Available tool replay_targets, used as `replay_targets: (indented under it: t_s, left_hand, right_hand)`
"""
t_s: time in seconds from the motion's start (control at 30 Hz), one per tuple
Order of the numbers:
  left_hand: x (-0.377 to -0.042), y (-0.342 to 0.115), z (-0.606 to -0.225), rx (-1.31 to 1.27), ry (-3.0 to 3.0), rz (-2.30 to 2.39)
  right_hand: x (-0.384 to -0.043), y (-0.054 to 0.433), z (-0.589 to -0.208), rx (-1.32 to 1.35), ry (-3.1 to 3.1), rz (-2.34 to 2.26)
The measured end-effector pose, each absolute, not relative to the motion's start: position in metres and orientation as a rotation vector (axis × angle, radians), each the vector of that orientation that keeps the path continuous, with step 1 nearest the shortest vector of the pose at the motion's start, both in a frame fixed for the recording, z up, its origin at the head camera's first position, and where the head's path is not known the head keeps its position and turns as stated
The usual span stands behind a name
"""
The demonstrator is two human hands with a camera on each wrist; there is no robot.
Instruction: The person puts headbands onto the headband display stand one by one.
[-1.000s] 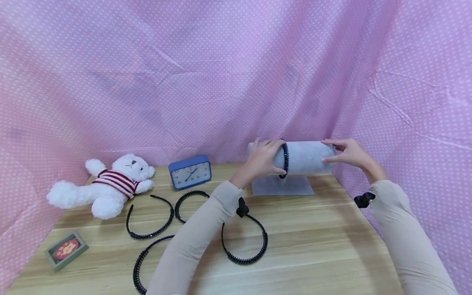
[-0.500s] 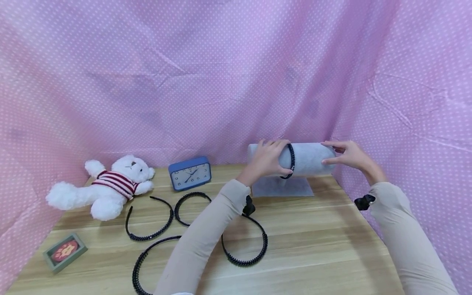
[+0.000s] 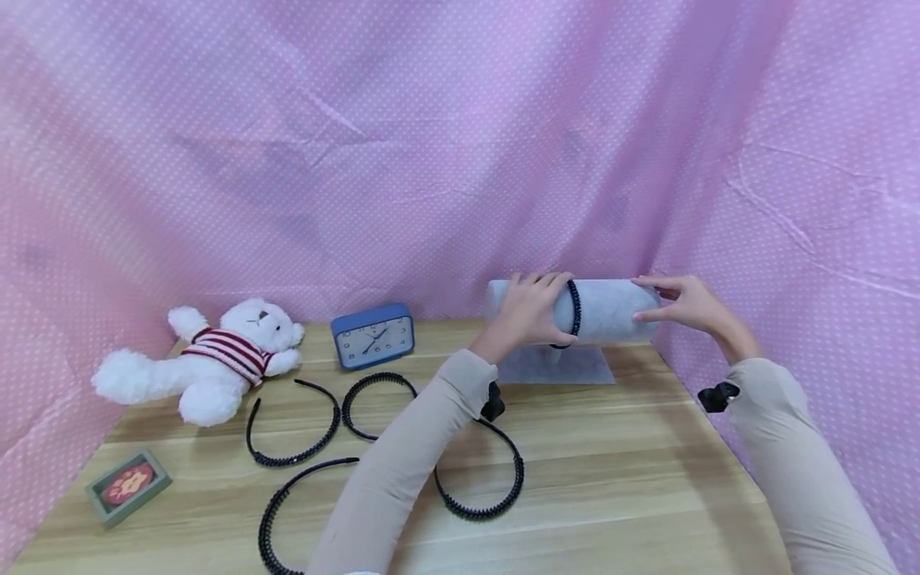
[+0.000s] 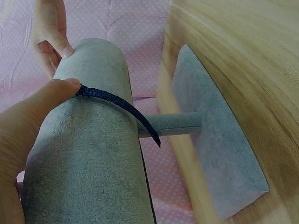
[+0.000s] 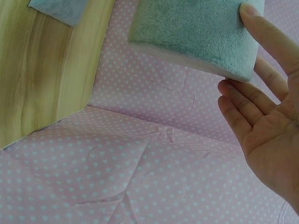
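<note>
A grey plush headband display stand (image 3: 618, 307), a horizontal roll on a short post and flat base (image 3: 557, 367), stands at the back right. A black beaded headband (image 3: 576, 310) arches over the roll near its middle, its tip hanging beside the post in the left wrist view. My left hand (image 3: 522, 315) grips the headband, fingers curved over the top and thumb at its front edge; the thumb tip presses by the beads (image 4: 98, 93) in the left wrist view. My right hand (image 3: 688, 305) holds the roll's right end between thumb and fingers.
Several more black headbands lie on the wooden table (image 3: 611, 479), one of them (image 3: 295, 459) at the left. Behind are a white teddy bear (image 3: 223, 359) and a blue alarm clock (image 3: 374, 335). A small framed picture (image 3: 129, 485) lies front left. Pink dotted cloth (image 3: 431, 160) surrounds the table.
My left hand and the headband have slid a little to the right along the roll. My right hand has kept its place at the roll's end.
</note>
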State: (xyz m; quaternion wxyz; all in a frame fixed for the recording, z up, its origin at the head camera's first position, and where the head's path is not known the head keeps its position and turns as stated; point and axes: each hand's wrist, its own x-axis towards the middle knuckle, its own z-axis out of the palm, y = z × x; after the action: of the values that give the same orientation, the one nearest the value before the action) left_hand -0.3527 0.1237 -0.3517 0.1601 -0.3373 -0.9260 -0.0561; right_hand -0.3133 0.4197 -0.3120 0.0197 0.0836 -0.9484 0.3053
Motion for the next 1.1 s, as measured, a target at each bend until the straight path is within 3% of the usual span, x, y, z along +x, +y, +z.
replay_targets:
  t_s: [1.1]
  left_hand:
    - [-0.338,0.159,-0.347,-0.917,-2.74,-0.001]
  right_hand:
    - [-0.298,0.428,-0.312,0.308,-2.949,0.835]
